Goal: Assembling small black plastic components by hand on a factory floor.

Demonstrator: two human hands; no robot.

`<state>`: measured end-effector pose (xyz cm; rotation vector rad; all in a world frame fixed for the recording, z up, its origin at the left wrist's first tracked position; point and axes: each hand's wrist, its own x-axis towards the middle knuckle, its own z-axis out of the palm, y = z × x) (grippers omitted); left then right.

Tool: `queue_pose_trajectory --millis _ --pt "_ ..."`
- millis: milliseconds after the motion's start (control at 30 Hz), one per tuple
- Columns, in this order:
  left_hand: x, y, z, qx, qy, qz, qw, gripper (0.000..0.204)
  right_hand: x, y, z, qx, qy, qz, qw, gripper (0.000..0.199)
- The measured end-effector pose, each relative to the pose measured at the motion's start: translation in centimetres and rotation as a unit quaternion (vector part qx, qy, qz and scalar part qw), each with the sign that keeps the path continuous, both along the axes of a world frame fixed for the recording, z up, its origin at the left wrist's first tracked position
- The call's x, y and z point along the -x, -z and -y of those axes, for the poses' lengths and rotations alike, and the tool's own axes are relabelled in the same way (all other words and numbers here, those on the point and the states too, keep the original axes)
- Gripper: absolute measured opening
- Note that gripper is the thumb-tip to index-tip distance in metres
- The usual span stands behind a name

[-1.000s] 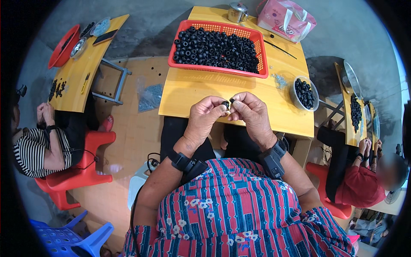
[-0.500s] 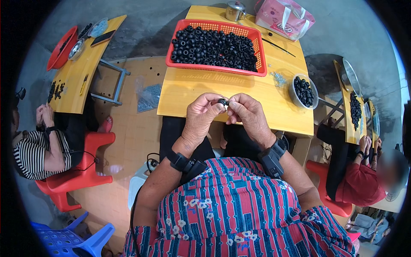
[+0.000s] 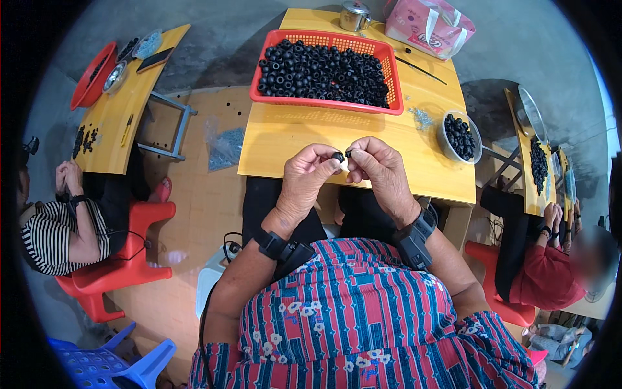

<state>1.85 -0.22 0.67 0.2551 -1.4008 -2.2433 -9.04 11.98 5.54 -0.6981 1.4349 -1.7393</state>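
Observation:
Above the table's near edge, my left hand [image 3: 307, 174] pinches a small round black plastic part [image 3: 337, 157] between thumb and forefinger. Just to its right, my right hand [image 3: 379, 167] is closed on a second, smaller black piece [image 3: 349, 153]. A narrow gap shows between the two pieces. Beyond my hands stands a red plastic basket [image 3: 324, 106] heaped with round, hollow black parts [image 3: 295, 71]. To the right, a clear tub [image 3: 477, 153] holds more black parts, and a small pile of clear bits [image 3: 422, 118] lies beside it.
On the yellow table [image 3: 291, 139] are a metal lidded cup [image 3: 355, 16], a pink bag [image 3: 431, 29] and a thin black stick [image 3: 421, 71]. A plastic bag of clear bits [image 3: 227, 149] lies on the floor at left. Other people sit at tables on both sides.
The two black pieces were together between my fingertips and are now slightly apart. My right hand has shifted a little up and right; my left hand has hardly moved.

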Motion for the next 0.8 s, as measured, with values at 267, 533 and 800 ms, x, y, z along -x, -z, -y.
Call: queue_pose_trajectory --millis 267,533,800 --pt "-0.09 -0.42 -0.11 0.023 -0.004 -0.002 1.0 0.015 0.06 0.09 0.19 -0.005 0.002 -0.056 0.998 0.012" --pt "-0.11 -0.37 -0.12 0.025 -0.009 -0.01 1.0 0.014 -0.1 0.03 0.19 -0.01 0.004 -0.082 0.997 0.011" --pt "-0.05 -0.4 0.0 0.054 -0.025 0.003 0.998 0.012 -0.02 -0.56 0.18 -0.037 0.012 -0.137 0.99 0.01"
